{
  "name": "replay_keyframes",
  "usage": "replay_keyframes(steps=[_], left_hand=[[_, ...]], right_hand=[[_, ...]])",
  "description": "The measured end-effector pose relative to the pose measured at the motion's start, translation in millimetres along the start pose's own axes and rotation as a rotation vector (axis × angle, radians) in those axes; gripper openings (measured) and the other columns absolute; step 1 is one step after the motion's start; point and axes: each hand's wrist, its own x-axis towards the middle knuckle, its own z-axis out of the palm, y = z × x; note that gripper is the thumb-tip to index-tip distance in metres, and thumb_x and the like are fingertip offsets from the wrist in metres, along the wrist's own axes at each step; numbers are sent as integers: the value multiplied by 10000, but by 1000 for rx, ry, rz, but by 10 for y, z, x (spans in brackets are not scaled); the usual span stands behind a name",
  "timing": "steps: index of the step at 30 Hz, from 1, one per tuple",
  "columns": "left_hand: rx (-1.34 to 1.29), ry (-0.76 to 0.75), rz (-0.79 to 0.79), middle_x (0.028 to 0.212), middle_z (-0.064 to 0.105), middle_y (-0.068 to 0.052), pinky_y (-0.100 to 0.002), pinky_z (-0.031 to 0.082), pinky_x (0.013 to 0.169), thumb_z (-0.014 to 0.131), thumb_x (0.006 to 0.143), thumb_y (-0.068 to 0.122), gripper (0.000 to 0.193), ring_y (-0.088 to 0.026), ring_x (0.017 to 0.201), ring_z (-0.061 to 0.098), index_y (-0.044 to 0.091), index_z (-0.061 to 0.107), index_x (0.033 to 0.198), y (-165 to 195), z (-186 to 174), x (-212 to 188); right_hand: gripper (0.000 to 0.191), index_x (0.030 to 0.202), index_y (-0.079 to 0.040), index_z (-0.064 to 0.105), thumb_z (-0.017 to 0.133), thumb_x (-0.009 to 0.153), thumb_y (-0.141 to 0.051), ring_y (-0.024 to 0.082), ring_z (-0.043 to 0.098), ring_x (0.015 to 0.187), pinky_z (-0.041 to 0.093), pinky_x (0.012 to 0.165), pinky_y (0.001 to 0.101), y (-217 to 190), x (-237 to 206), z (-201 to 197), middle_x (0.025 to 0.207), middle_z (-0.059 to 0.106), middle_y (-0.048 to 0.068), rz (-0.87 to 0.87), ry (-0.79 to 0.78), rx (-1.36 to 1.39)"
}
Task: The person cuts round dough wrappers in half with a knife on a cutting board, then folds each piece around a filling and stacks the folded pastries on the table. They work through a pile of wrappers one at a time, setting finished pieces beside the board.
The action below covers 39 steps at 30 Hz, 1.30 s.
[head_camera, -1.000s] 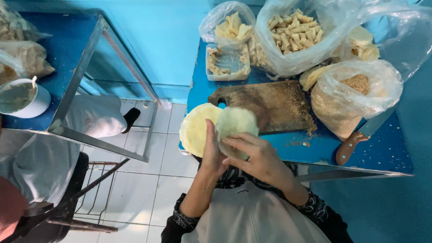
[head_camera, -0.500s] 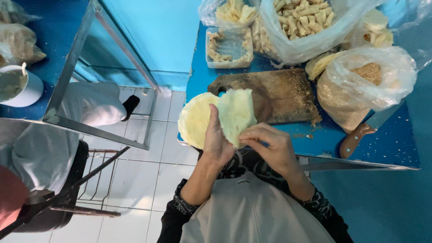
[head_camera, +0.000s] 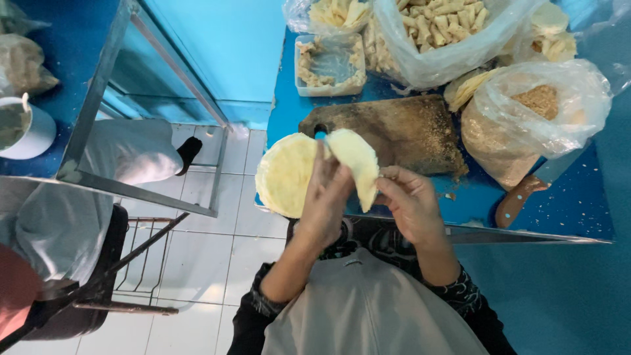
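Both hands hold one thin pale-yellow wrapper sheet (head_camera: 355,161) above the tabletop (head_camera: 578,210) edge. The left hand (head_camera: 325,200) backs the sheet with its fingers flat; the right hand (head_camera: 411,200) has its fingers pinched on the lower edge, apparently to keep it open. The sheet is round, limp, partly folded. The wrapper stack (head_camera: 286,174) lies just beside it, before the wooden cutting board (head_camera: 401,131).
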Motion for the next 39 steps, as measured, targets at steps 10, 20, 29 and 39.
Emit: replay_keyframes(steps=[10,20,29,39], left_hand=[[1301,70,791,1452,533,-235,-475,507,1130,863,843,88,326,-433,1388,550,-19,696,1102,61,125,-308],[994,46,544,1289,708,-172,-333,588,980,655,981,-27,115,-245,1161,732,-71,718,1067,-75,-76,-245],[923,133,526,1200,704,-103,-227,561,817,593,1058,65,142,-143,971,688,-58,664,1068,-180,-132,-272],[-34,171,58,1116,685,-103,-290,559,874,644,929,38,238,-154,1017,663,58,631,1166,-151,-176,-189]], right_hand=[[187,1115,52,708,721,928,59,138,710,925,592,823,283,-19,-21,100,1058,742,103,-149,95,-143],[97,1119,6,638,628,1049,-59,106,664,946,575,849,280,-72,0,187,1042,687,49,-188,40,-301],[240,1224,-79,571,590,999,-160,149,683,1054,593,862,334,-58,44,258,1146,681,77,-71,-19,41],[205,1166,-12,667,713,980,-83,132,692,968,582,842,315,127,73,147,1097,718,63,-80,39,-95]])
